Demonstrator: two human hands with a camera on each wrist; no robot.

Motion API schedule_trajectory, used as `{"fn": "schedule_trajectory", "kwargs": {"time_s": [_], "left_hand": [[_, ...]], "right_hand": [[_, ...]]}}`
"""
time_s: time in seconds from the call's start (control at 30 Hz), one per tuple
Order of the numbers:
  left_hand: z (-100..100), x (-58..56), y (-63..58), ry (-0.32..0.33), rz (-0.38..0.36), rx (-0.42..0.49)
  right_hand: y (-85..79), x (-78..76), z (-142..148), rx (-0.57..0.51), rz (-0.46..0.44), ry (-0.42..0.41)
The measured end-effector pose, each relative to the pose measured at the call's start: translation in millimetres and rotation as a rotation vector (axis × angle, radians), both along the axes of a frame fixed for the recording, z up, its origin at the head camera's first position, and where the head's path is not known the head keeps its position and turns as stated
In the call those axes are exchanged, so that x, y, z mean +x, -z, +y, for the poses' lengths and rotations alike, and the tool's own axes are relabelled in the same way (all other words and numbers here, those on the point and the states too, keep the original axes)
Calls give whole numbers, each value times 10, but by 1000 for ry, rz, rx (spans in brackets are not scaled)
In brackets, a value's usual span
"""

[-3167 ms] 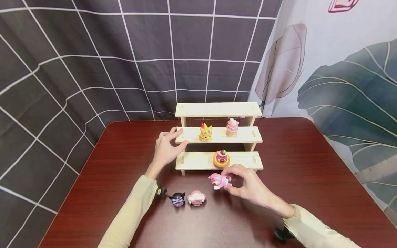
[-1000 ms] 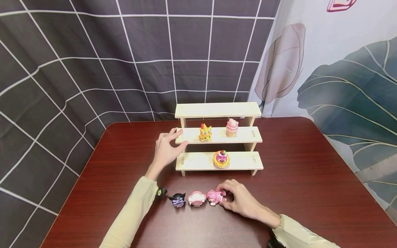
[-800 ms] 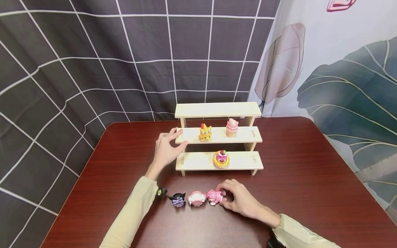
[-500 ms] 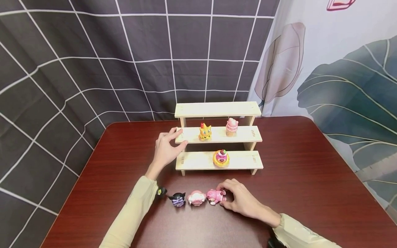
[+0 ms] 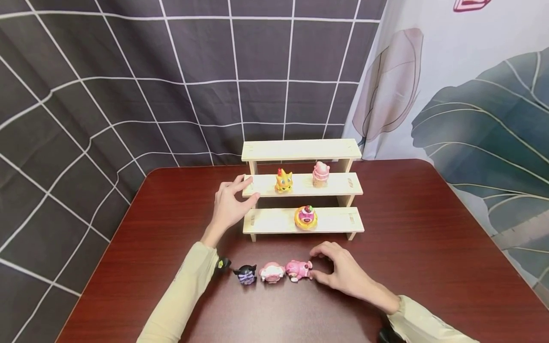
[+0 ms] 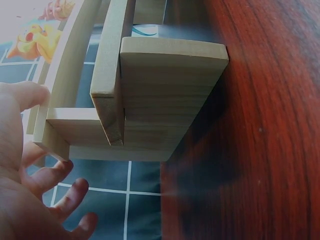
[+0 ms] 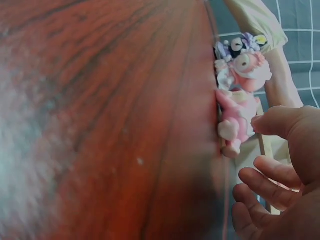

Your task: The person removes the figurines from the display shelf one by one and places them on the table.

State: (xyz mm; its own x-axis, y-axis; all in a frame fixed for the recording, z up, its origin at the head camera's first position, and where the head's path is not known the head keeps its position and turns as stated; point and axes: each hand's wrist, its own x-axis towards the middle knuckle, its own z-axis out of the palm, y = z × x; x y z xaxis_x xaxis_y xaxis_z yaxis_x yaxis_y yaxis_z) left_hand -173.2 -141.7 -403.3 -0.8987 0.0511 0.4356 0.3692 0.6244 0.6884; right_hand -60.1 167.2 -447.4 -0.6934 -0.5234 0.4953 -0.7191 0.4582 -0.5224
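My left hand (image 5: 229, 205) holds the left end of the middle step of a three-tier wooden display stand (image 5: 302, 150), thumb at its front edge and fingers behind. My right hand (image 5: 345, 271) is just right of a pink bear figurine (image 5: 298, 269) lying on the table, fingers loosely bent and holding nothing. In the right wrist view, the thumb tip is close to the bear (image 7: 237, 117); whether they touch I cannot tell. To the bear's left are a pink-and-white figurine (image 5: 272, 272) and a black-and-purple figurine (image 5: 246, 275), in a row.
A yellow spiky figurine (image 5: 284, 181) and a pink ice-cream-cone figurine (image 5: 320, 175) stand on the middle step. A round tart-shaped figurine (image 5: 306, 217) sits on the bottom step. Behind the dark red table (image 5: 184, 209) hangs a grey gridded curtain (image 5: 206, 62).
My right hand brought the pink bear down beside the other two figurines, then let go and moved slightly right. The left hand stays on the stand.
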Motion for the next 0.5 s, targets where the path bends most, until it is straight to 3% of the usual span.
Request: {"fn": "schedule_trajectory", "kwargs": {"time_s": [0.3, 0.5], "left_hand": [[-3, 2, -4, 0, -11, -3], [-6, 2, -4, -3, -8, -1]], "right_hand": [[-183, -29, 83, -82, -73, 31], [-327, -124, 156, -113, -67, 66]]}}
